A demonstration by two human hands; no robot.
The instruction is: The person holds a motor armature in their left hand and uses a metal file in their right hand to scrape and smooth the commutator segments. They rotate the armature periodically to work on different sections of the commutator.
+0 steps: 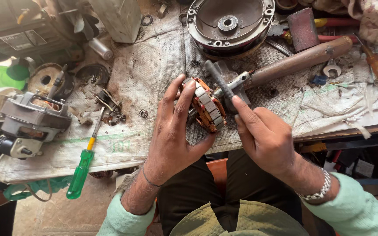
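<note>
Care was what this step needed most, I judged. I had the stator, a round ring of grey metal with orange wire wound in it, up off the counter and in front of me. My left hand was wrapped round its left side. The fingers were curled half closed over the top and the thumb was pushed up under the bottom edge. That hand held it tight.

My right hand was closed round the dark rod. The first finger lay along the rod and pointed it. The rod leaned up and to the left, and its lower part sat against the right side of the stator. I could not tell just where the tip of it touched.

To do this well, I thought I should keep the stator still with the left hand and work the rod with small, soft moves. The orange wire looked thin and easy to scratch, so the rod should stay on the metal.

A long hammer lay just behind my hands. A big round cover sat near the far edge. A green screwdriver lay well off to the left, near a grey motor.
</note>
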